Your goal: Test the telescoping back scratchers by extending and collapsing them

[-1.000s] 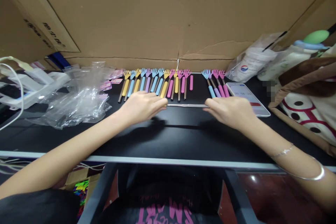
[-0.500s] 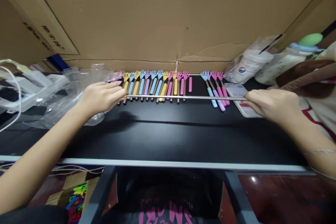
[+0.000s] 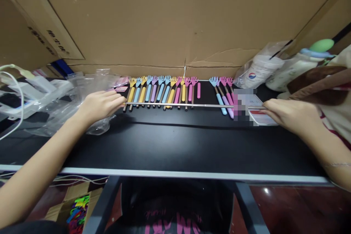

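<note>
A thin metal telescopic rod (image 3: 189, 105) stretches level above the black table, one end in each hand. My left hand (image 3: 102, 108) is closed on its left end, and my right hand (image 3: 293, 115) pinches the right end. Behind the rod lies a row of back scratchers (image 3: 164, 91) with claw-shaped heads and yellow, blue, purple and pink handles. A loose pink handle (image 3: 199, 90) lies at the right end of that row. Farther right is a smaller group of back scratchers (image 3: 223, 97), partly crossed by the rod and a blurred patch.
Clear plastic bags (image 3: 82, 106) and a white power strip (image 3: 33, 98) lie at left. A phone (image 3: 263, 115), a bagged cup (image 3: 261, 69) and a bottle (image 3: 309, 62) stand or lie at right. Cardboard (image 3: 164, 18) walls the back; the table edge (image 3: 175, 174) runs in front.
My hands have moved farther apart, the left one leftward and the right one rightward. The rod between them now spans a longer stretch.
</note>
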The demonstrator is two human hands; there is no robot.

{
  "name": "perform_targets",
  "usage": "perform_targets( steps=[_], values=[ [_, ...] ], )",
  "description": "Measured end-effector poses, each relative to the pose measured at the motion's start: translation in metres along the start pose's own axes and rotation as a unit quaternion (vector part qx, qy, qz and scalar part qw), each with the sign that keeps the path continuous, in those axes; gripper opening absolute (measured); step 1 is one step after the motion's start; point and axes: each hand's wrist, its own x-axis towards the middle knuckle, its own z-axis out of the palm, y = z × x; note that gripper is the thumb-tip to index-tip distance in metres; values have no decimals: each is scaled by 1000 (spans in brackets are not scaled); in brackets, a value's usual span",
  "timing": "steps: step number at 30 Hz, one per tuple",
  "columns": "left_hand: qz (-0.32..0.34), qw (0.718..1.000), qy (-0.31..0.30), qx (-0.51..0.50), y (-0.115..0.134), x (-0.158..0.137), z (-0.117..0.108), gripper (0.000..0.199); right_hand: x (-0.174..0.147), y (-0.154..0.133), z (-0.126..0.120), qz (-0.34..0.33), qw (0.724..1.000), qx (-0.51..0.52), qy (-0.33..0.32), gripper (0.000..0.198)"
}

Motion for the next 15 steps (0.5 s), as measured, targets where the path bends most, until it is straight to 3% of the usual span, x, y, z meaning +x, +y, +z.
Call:
perform_targets(
  steps=[3, 7, 15],
  values=[
    [26, 999, 7, 31, 0, 2, 2, 30, -3, -1, -1, -29, 998, -20, -52, 22],
    [30, 999, 14, 6, -1, 6, 1, 27, -9, 9, 2, -27, 997, -13, -69, 19],
    [37, 999, -20, -2, -2, 6, 3, 33, -19, 20, 1, 44, 992, 6, -116, 15]
  ],
)
